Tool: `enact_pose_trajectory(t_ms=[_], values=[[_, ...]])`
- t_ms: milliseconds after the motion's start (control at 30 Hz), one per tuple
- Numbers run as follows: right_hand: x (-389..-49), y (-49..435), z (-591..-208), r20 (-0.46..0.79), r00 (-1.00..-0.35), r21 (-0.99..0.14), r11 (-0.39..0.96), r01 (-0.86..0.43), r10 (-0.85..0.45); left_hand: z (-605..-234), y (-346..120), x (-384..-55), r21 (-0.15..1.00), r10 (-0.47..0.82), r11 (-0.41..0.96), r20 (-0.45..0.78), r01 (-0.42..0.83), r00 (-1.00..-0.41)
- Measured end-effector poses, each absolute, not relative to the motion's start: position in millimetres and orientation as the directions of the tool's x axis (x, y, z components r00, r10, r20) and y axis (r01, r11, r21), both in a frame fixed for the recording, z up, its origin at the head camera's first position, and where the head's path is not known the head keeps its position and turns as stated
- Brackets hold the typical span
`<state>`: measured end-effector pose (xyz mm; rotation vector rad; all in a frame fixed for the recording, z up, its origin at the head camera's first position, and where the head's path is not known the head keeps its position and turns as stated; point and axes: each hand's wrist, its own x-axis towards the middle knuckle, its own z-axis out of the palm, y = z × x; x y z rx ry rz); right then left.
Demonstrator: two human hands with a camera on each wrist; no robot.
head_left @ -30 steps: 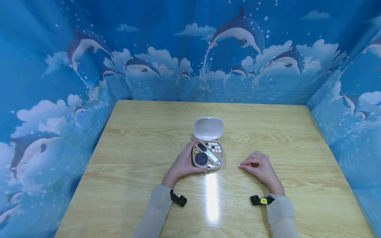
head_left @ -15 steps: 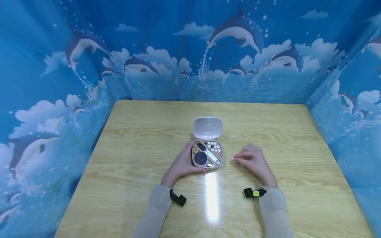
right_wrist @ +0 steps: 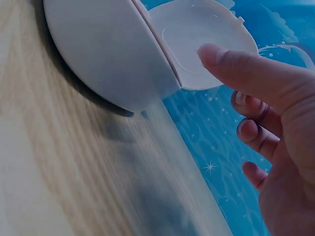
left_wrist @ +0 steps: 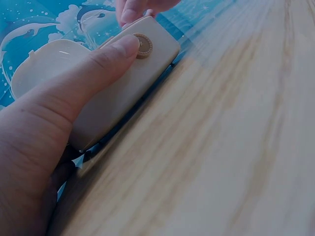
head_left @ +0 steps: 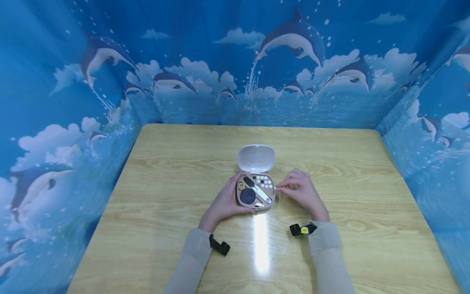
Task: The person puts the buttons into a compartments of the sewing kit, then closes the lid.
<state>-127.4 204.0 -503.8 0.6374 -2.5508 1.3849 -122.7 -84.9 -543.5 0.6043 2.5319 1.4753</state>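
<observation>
My left hand (head_left: 225,201) grips the left side of a beige sewing kit box (left_wrist: 110,101) on the table. In the left wrist view its thumb presses by a round ridged button (left_wrist: 144,45) on the box's front wall. The clear-white lid (head_left: 256,158) stands raised at the back. Inside lie several small white and black buttons (head_left: 265,181), a dark round piece (head_left: 248,196), a white-and-black tool (head_left: 261,193) and a gold ring-like piece (head_left: 241,186). At the box's right edge, my right hand (head_left: 300,190) pinches a tiny white piece (head_left: 276,188), its kind unclear.
The box rests near the middle of a wood-grain table (head_left: 176,163). A blue dolphin-print curtain (head_left: 227,73) surrounds the table's back and sides. Light reflects in a bright strip on the tabletop in front of the box.
My right hand has moved left and slightly away from me, bringing the tiny white piece to the box's right edge. My left hand and the box have stayed in place.
</observation>
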Motion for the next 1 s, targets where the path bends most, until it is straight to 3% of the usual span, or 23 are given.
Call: enact_pose_trajectory(t_ms=[333,1000], values=[[-134.8,192.3,-504.8,0.250,-0.917,-0.781,0.496,-0.380,-0.310,-546.0,-85.2,-123.8,0.866,0.419,0.421,0.078,0.270,-0.905],[-135.5,176.2,-484.0,0.135,-0.925,-0.675,0.650,-0.348,-0.355,-547.3,-85.8,-124.3,0.860,0.418,0.428,0.086,0.279,-0.904]])
